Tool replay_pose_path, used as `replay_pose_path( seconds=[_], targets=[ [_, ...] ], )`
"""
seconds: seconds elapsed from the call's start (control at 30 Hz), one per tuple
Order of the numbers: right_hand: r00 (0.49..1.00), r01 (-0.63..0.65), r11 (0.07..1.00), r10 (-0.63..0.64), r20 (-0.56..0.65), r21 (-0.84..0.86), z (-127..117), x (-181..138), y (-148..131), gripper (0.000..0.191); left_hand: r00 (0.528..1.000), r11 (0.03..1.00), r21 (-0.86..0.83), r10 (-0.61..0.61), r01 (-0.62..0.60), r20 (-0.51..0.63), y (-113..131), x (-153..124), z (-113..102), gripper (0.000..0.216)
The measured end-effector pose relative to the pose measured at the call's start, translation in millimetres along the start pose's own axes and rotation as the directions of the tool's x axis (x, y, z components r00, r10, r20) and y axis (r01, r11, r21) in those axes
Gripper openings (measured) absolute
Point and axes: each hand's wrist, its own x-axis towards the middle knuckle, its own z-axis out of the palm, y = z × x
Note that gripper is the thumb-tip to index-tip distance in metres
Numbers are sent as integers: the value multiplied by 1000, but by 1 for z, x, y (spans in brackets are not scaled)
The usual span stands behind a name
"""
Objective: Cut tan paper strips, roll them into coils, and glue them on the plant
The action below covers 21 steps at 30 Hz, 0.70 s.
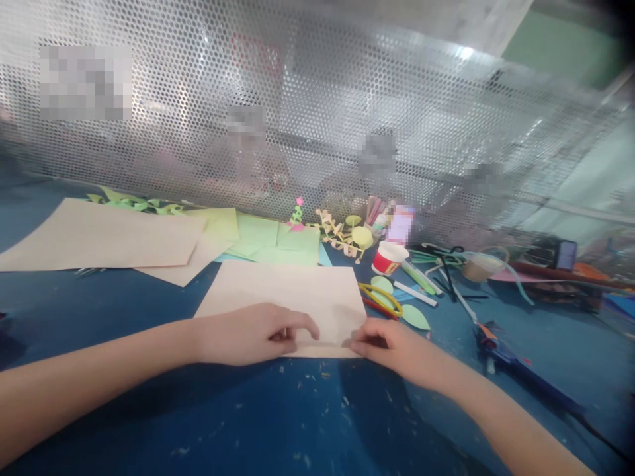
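A pale cream sheet of paper (278, 287) lies on the blue table before me, with a narrow line like a fold along its near edge. My left hand (253, 332) rests across its lower left part, index finger stretched out and bent at the tip, thumb apart below it; the other fingers are mostly hidden. At the near right corner, my right hand (389, 344) pinches the paper's edge between thumb and fingers. Just beyond that corner lie yellow loops (387, 297) and a light green paper leaf (415, 317).
A glue gun (526, 373) with its cord lies to the right. Beyond the sheet stand a red-and-white paper cup (389, 258) and a phone (399, 225). Cream paper (109, 235) and green sheets (255, 235) lie at the back left. A perforated metal screen (307, 119) borders the table; people show behind it.
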Motion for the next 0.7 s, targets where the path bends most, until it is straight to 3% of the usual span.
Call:
replay_pose_path(
  seconds=[0.3,0.7],
  targets=[
    [1000,-17,1000,17,6,-13,1,0,-2,24,984,983,115,154,-144,-92,1,3,15,28],
    [994,-62,982,45,-97,-176,5,-1,-11,27,987,982,120,153,-147,-44,-1,4,13,30]
  ],
)
